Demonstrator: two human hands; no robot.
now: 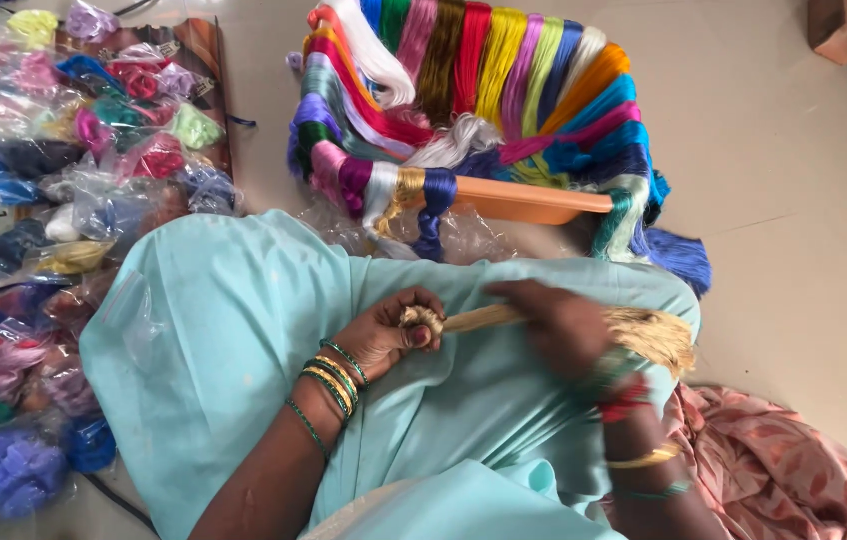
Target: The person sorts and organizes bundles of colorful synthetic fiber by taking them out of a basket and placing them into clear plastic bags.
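Observation:
A bundle of golden-tan thread [648, 335] lies across my lap on light blue cloth [233, 330]. My left hand [388, 330] grips its knotted end, fingers closed around it. My right hand [558, 320], blurred by motion, holds the same bundle farther along, with the loose strands fanning out to the right past my wrist. Bangles sit on both wrists.
An orange basket [533, 200] draped with several coloured thread skeins [473, 70] stands in front of me. Many clear bags of coloured thread [53, 200] cover the floor at left. Pink patterned cloth [783, 470] lies at lower right. A cardboard box [843, 30] sits at the top right.

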